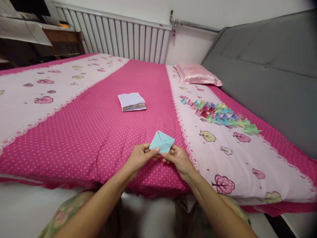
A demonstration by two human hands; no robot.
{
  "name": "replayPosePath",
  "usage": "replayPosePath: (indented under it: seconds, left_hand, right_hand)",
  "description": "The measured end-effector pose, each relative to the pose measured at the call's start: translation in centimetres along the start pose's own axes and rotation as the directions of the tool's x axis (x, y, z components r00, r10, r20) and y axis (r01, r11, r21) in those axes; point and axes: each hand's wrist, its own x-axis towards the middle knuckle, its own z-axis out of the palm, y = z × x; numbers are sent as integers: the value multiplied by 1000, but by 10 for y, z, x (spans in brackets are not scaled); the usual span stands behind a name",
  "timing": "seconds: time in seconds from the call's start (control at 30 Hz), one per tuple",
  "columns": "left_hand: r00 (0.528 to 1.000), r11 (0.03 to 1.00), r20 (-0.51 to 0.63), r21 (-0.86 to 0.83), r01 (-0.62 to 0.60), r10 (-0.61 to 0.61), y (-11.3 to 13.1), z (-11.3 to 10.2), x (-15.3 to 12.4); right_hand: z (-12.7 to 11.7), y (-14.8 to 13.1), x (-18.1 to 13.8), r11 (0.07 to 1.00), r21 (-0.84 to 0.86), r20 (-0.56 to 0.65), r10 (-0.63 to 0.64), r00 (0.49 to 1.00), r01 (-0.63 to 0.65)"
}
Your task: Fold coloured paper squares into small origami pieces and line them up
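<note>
The blue paper (162, 142) is held just inside the bed's near edge, one corner at 12 o'clock with a narrow slit running down from it. The left hand (140, 157) pinches it at 8 o'clock and the right hand (180, 162) at 4, thumbs on top, fingers curled beneath, thumb tips close together at 6. Whether the paper touches the cover cannot be told.

From the paper, a stack (132, 101) sits at 11, well apart, pale lilac on top, its layered edges facing the near side. The folded shapes (220, 115) spread at 2, beyond a lace line. Dotted pink cover (99, 122) stretches broadly from 9 to 12; the bed's edge runs close at 6.

The cover is wrinkled near the hands, with white tree-print bands either side. A pillow (198, 75) lies at 1, a grey headboard (267, 62) rises at 2, a radiator (116, 36) stands at 11, and a desk (60, 36) at 10.
</note>
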Motion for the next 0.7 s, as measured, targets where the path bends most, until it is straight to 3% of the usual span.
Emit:
replayPosePath:
  seconds: [0.33, 0.5, 0.7]
  left_hand:
    - [996, 999, -85, -14, -36, 34, -5, 5, 0]
    - [998, 1000, -56, -23, 16, -17, 1, 5, -4]
    - [998, 998, -36, -35, 44, -45, 2, 7, -6]
  right_hand:
    - [9, -2, -4, 999, 39, 100, -23, 995, 19]
    - [0, -9, -4, 993, -1, 88, -117, 989, 117]
    - [-6, -15, -6, 989, -59, 94, -130, 987, 136]
